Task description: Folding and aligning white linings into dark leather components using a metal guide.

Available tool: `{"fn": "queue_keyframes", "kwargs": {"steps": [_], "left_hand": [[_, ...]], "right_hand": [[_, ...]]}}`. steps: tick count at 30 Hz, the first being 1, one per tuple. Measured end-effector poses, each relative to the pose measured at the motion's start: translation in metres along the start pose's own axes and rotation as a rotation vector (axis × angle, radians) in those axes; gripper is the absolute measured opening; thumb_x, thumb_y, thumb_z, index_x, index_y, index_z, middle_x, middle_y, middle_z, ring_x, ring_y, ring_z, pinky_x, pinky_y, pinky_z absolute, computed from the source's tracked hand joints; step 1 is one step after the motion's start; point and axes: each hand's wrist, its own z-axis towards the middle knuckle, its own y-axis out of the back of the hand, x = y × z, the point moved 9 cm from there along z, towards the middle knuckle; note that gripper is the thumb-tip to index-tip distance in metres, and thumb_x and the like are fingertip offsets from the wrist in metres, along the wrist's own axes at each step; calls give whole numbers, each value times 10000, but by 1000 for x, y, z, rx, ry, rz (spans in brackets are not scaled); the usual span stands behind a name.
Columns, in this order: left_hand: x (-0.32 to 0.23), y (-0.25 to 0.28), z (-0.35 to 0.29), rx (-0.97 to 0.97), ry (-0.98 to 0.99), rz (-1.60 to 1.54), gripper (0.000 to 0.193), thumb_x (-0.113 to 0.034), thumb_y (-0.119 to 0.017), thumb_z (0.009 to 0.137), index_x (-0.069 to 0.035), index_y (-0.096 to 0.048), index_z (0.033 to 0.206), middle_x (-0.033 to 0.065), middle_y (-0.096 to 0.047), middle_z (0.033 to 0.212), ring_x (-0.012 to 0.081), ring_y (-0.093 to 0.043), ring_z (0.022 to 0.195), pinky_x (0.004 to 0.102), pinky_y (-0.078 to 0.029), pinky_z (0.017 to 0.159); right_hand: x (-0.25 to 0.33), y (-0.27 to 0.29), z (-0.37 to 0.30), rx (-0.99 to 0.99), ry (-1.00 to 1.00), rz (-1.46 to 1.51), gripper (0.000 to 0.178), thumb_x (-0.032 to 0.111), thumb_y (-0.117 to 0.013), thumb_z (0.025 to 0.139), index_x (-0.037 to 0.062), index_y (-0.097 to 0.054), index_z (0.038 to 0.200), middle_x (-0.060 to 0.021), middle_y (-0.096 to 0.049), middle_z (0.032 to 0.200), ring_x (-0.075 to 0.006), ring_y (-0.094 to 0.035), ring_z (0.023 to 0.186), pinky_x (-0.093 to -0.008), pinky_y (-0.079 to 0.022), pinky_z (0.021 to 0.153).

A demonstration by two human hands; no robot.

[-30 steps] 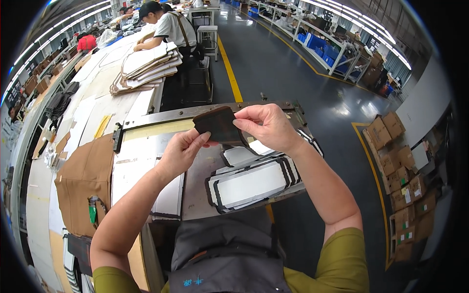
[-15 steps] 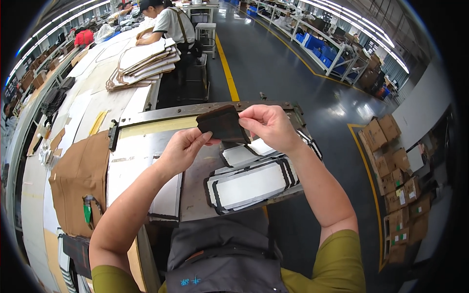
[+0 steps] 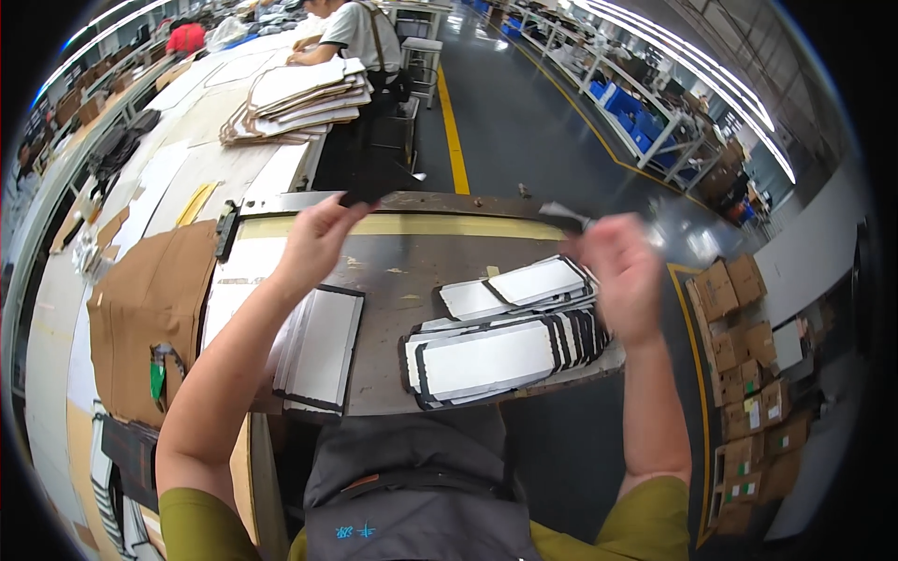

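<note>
My left hand (image 3: 320,236) is closed on a dark fabric piece (image 3: 382,187), held up over the far edge of the metal-topped work surface (image 3: 388,266). On the right, my right hand (image 3: 622,276) is raised and smeared by motion, its fingers curled. A thin strip (image 3: 566,217), pale and dark, sticks out at its fingertips. Below the hands lie overlapping white panels with black edging (image 3: 491,358), and more such panels (image 3: 538,283) sit just behind them. Another pile of white panels (image 3: 323,346) lies beside my left forearm.
Brown sheet material (image 3: 145,318) covers the bench at left. Farther back, stacked white panels with brown edges (image 3: 299,98) lie near a seated person (image 3: 351,37). Cardboard boxes (image 3: 753,402) stand on the floor at right, beyond a yellow line. Shelving with blue bins (image 3: 627,112) lines the aisle.
My hands were together on the dark piece and are now wide apart. The left keeps the piece; the right has swung right with a thin strip. The view has shifted slightly.
</note>
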Motion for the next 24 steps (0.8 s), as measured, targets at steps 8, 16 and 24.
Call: {"fn": "queue_keyframes", "kwargs": {"steps": [8, 16, 24], "left_hand": [[-11, -44, -16, 181, -349, 511, 246, 3, -583, 884, -15, -703, 1099, 145, -677, 1208, 342, -630, 1094, 390, -524, 955], [19, -40, -8, 447, 26, 384, 206, -118, -627, 907, -30, -709, 1074, 137, -686, 1175, 313, -602, 1149, 419, -461, 1012], [18, -47, 3, 230, -258, 820, 377, -95, -594, 892, -34, -626, 1262, 104, -604, 1351, 276, -544, 1274, 404, -391, 1095]], "right_hand": [[-23, -123, 22, 663, 83, -430, 357, 184, -740, 846, 69, -673, 1178, -142, -661, 1258, -293, -639, 1109, -396, -488, 956], [-73, -221, 18, 750, 190, -308, 544, 159, -704, 869, 106, -559, 1391, -174, -489, 1479, -321, -434, 1393, -404, -354, 1159], [-76, -226, 22, 731, 330, -275, 552, -19, -634, 820, 59, -573, 1363, -184, -509, 1458, -335, -445, 1387, -424, -338, 1170]]}}
